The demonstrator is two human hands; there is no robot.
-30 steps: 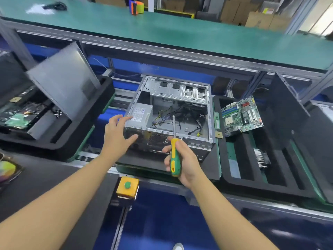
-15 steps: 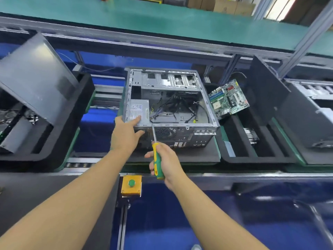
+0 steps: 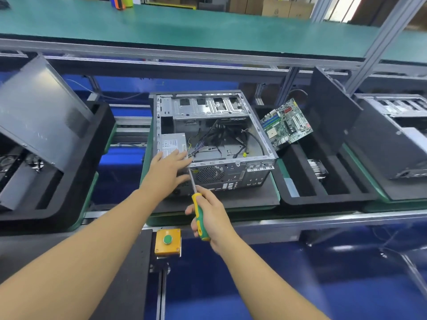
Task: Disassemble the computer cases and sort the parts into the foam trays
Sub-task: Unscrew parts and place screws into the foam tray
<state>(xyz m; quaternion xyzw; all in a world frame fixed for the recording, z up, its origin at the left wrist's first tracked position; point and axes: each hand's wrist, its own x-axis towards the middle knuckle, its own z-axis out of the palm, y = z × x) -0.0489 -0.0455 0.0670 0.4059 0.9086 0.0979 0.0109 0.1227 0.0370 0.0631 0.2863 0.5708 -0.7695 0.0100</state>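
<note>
Open grey metal computer case (image 3: pixel 215 139) lies on its side on the black foam tray (image 3: pixel 249 199); left hand (image 3: pixel 165 172), fingers spread flat, gripping nothing, presses the silver power supply box (image 3: pixel 172 144). Right hand (image 3: pixel 211 218) is wrapped around the green-yellow screwdriver (image 3: pixel 199 215), tip at the case's rear edge, near the left fingers; a slip could jab them or strip the screw

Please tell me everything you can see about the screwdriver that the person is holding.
The screwdriver has a thick handle in green and yellow, which looks like plastic or rubber, and a thin bare metal shaft. The right hand is closed around the handle. The tool points up and away from the person, leaning slightly left. Its tip meets the rear panel of the open computer case, beside the round fan grille and just below the left hand. Whether the tip sits in a screw cannot be seen.
</note>
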